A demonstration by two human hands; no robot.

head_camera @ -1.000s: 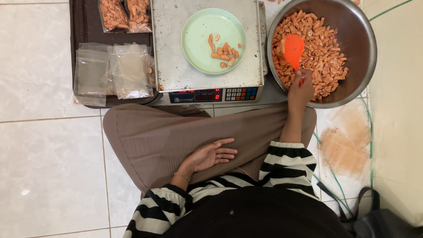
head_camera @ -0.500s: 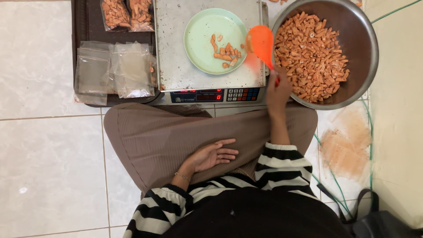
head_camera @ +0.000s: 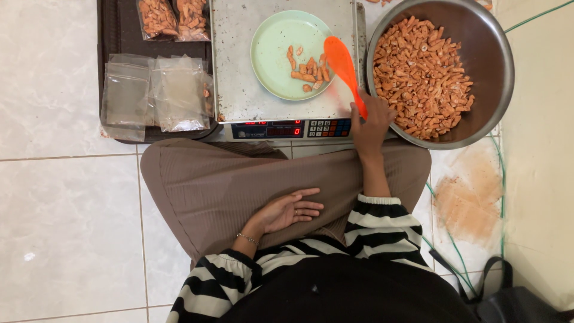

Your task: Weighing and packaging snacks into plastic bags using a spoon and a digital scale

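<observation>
My right hand grips the handle of an orange plastic spoon, whose flat head hangs over the right edge of a pale green plate. A small heap of orange-brown snack sticks lies on that plate, which rests on the steel pan of a digital scale. To the right stands a large steel bowl full of the same snack sticks. My left hand lies flat and empty on my brown-clad thigh, fingers spread.
A dark tray left of the scale carries several empty clear bags and two filled snack bags. White tiled floor surrounds me, with an orange crumb smear at right. A dark bag sits at bottom right.
My right hand carried the orange spoon leftward out of the steel bowl to the green plate. More snack sticks lie on the plate. The left hand stayed on my thigh.
</observation>
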